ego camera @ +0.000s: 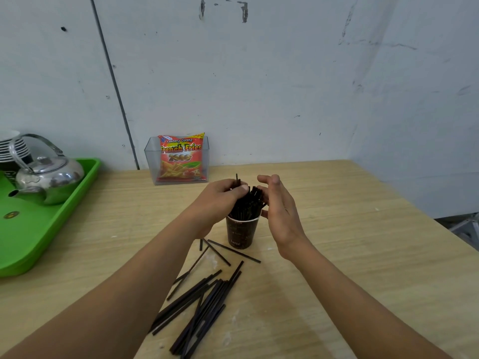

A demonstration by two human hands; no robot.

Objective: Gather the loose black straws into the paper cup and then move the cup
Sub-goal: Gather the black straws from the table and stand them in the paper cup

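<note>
A dark brown paper cup (241, 234) printed "latte" stands upright in the middle of the wooden table (337, 255). A bundle of black straws (247, 206) sticks up out of it. My left hand (220, 200) is closed around the tops of those straws from the left. My right hand (280, 211) is beside the bundle on the right, fingers apart, palm facing the straws. Several loose black straws (202, 301) lie scattered on the table in front of the cup, nearer to me.
A green tray (39, 229) at the left holds a shiny metal kettle (46, 177) and stacked white saucers (10, 146). A clear plastic box (153, 161) with a red French fries snack bag (180, 158) stands at the back by the wall.
</note>
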